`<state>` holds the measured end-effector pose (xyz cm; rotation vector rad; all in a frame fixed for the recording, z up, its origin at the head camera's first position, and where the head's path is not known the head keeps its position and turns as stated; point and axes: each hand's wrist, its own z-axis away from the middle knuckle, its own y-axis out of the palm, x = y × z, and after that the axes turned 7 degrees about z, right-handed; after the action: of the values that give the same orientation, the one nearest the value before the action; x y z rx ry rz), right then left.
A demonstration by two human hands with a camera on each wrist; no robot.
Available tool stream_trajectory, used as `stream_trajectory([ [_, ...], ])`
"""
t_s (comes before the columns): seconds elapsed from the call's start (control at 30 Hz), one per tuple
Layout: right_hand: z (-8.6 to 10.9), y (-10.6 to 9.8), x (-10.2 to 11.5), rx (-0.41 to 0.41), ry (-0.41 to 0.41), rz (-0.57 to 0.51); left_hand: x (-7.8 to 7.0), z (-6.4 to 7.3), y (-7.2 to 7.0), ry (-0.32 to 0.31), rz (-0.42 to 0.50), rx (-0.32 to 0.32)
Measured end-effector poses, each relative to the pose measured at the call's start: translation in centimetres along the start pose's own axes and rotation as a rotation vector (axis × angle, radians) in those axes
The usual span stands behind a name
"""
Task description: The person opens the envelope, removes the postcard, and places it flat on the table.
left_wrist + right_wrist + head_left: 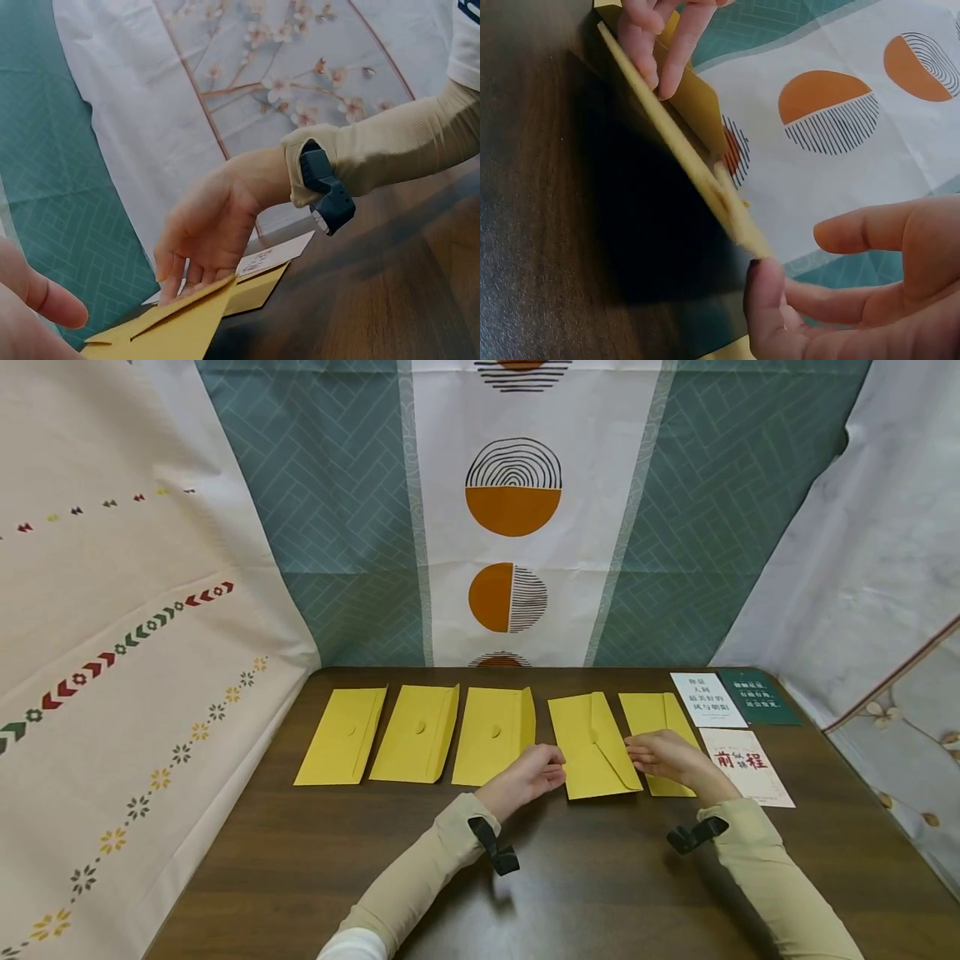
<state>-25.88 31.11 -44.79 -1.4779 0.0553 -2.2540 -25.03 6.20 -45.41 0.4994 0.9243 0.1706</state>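
Observation:
In the head view a yellow envelope (579, 750) lies between my two hands, its flap folded over unevenly along the right side. My left hand (528, 779) is at its left edge, fingertips right at the paper. The left thumb (56, 304) stands apart from the envelope in the left wrist view. At the opposite edge is my right hand (672, 758); the right wrist view shows a fingertip (763, 281) touching the envelope's edge, while another finger stays clear of it. A dark shadow lies below the envelope there.
Three more yellow envelopes stand in a row to the left, the nearest (483, 735) beside my left hand. Another envelope (656, 714) lies partly behind my right hand. Right of it are a white card (708, 700), a green card (759, 697) and a red-lettered card (757, 785).

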Motion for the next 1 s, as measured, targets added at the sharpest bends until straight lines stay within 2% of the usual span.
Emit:
stream_trajectory([
  [0.1, 0.2, 0.3, 0.0, -0.006, -0.008, 0.103, 0.0, 0.0, 0.1, -0.014, 0.013, 0.021],
  [0.2, 0.4, 0.8, 0.0, 0.002, -0.034, 0.162, 0.0, 0.2, 0.3, -0.025, 0.003, 0.043],
  [0.37, 0.5, 1.3, 0.2, -0.008, -0.059, 0.131, 0.2, 0.6, 0.2, 0.01, -0.047, 0.042],
  [0.63, 1.2, 1.1, 0.6, -0.058, -0.04, 0.124, 0.2, 0.6, 0.0, 0.055, -0.073, 0.024],
  [0.87, 2.0, 0.9, 1.1, -0.061, -0.06, 0.105, 0.3, 0.8, 0.2, 0.094, -0.114, -0.023],
  [1.0, 2.3, 0.6, 1.1, -0.063, -0.065, 0.081, 0.4, 0.9, 0.4, 0.106, -0.108, 0.005],
])
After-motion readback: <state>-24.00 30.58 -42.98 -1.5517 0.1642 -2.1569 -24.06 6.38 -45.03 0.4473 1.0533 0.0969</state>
